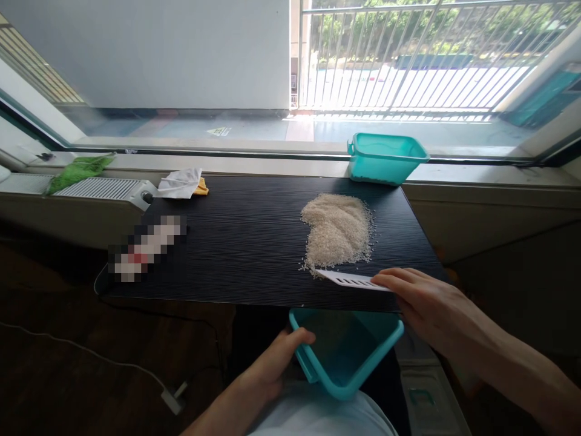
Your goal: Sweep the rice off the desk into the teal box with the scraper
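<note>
A pile of white rice (338,233) lies on the right half of the dark table (245,242), with loose grains around its edges. My right hand (420,300) grips a flat white slotted spatula (354,280), whose far edge touches the near side of the pile. Below the table's front edge, my left hand (281,357) holds a turquoise plastic bin (347,387) by its left rim, thumb over the top. The bin's opening faces up against the table edge; its inside is shadowed, so its contents are hard to make out.
A second turquoise bin (385,158) stands at the table's back right corner. White and yellow cloths (180,183) lie at the back left, near a radiator (104,189) with a green cloth (79,172). A blurred item (147,249) is at left. A power strip (172,399) lies on the floor.
</note>
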A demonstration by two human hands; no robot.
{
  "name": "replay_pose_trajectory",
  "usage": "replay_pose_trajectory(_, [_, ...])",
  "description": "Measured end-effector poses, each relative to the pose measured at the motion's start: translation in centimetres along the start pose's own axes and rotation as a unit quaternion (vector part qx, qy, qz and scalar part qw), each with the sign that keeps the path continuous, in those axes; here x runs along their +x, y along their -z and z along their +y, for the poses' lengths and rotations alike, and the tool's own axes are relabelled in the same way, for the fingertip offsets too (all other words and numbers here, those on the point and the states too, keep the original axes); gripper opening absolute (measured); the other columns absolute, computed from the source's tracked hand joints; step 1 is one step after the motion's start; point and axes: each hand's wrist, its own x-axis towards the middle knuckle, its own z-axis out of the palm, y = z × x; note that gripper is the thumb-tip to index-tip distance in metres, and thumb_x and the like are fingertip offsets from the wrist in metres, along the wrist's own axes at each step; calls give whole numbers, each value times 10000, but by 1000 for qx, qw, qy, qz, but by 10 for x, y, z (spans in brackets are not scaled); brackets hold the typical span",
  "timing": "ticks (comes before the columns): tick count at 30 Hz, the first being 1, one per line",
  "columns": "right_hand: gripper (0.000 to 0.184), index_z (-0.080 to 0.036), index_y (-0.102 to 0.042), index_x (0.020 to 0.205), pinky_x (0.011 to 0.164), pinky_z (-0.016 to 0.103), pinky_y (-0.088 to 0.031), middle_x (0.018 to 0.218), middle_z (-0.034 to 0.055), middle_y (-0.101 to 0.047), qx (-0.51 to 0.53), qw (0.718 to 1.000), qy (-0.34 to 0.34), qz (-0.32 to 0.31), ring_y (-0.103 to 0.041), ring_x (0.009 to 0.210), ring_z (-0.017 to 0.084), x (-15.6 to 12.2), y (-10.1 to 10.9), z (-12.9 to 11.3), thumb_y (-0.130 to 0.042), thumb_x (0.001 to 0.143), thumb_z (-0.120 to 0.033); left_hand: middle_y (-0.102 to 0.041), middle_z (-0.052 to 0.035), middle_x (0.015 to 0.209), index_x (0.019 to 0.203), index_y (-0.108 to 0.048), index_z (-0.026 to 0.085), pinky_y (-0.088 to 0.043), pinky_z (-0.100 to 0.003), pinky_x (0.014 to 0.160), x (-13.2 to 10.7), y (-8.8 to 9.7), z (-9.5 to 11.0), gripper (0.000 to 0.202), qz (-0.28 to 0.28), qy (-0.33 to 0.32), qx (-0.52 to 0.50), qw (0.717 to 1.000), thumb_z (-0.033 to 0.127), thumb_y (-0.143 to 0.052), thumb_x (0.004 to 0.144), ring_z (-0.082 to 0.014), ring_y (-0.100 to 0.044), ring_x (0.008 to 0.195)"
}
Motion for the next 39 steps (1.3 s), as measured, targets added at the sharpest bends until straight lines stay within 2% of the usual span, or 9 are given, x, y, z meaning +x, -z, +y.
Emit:
replay_pose_trajectory(4, [332,-220,-692,1008,702,333,-555,1001,72,-741,19,1000,2,-14,-690,837,211,-5,8,-6,-386,900,-153,-637,-23,715,898,-619,171,-509,-343,729,1,-1,0,342,5,5,-4,1000,309,-747,612,-215,-624,715])
replay_pose_trajectory(11, [332,-242,-700,985,703,303,-533,955,54,-737,-2,1000,-22,0,-679,851,201,13,7,-1,-388,900,-170,-673,-49,783,932,-626,175,-496,-336,691,-3,-1,0,387,1,-3,-4,1000,332,-762,605,-236,-642,745])
replay_pose_trajectory(15, [335,-237,-700,964,691,306,-533,946,55,-735,16,1000,-18,-15,-677,825,197,6,6,-3,-379,901,-163,-662,-37,759,896,-617,181,-494,-330,687,-3,-1,1,353,8,-1,2,1000,322,-751,601,-225,-629,730])
replay_pose_trajectory(19, [348,-234,-694,998,719,320,-538,989,64,-735,29,999,-13,-35,-679,864,205,1,11,-9,-366,911,-156,-645,-28,742,966,-612,176,-506,-345,715,1,0,0,388,-2,2,17,1000,331,-718,627,-227,-627,743])
replay_pose_trajectory(24, [351,-220,-688,1015,702,298,-515,932,60,-722,5,1000,-2,-17,-660,824,194,25,6,-17,-377,894,-111,-694,-69,887,1025,-607,180,-506,-347,744,1,2,-1,440,-25,-3,0,1000,335,-738,634,-258,-661,847])
replay_pose_trajectory(27, [357,-201,-690,1000,678,303,-503,901,68,-715,-20,1000,11,-20,-650,800,201,34,1,-23,-396,850,-65,-695,-65,871,1004,-616,179,-500,-338,741,-3,1,0,425,-22,-13,-7,1000,323,-752,628,-252,-662,826])
replay_pose_trajectory(32, [358,-216,-687,946,649,289,-517,929,70,-716,9,998,20,-51,-658,777,188,17,6,-23,-376,857,-62,-685,-68,862,1003,-625,164,-508,-349,722,-3,-2,3,424,-14,-6,9,1000,330,-721,624,-258,-644,834])
replay_pose_trajectory(36, [340,-230,-694,1005,681,305,-549,987,72,-731,30,999,10,-18,-685,840,203,-1,12,-14,-384,896,-139,-678,-69,830,973,-631,152,-513,-339,696,1,-2,2,389,-9,-4,20,1000,321,-709,632,-242,-633,798])
replay_pose_trajectory(39, [335,-237,-706,988,675,325,-563,966,71,-741,30,999,-4,-22,-694,826,215,-8,13,-7,-392,896,-164,-677,-52,807,934,-633,163,-509,-319,696,1,-1,1,343,-3,1,10,1000,312,-726,639,-217,-629,762])
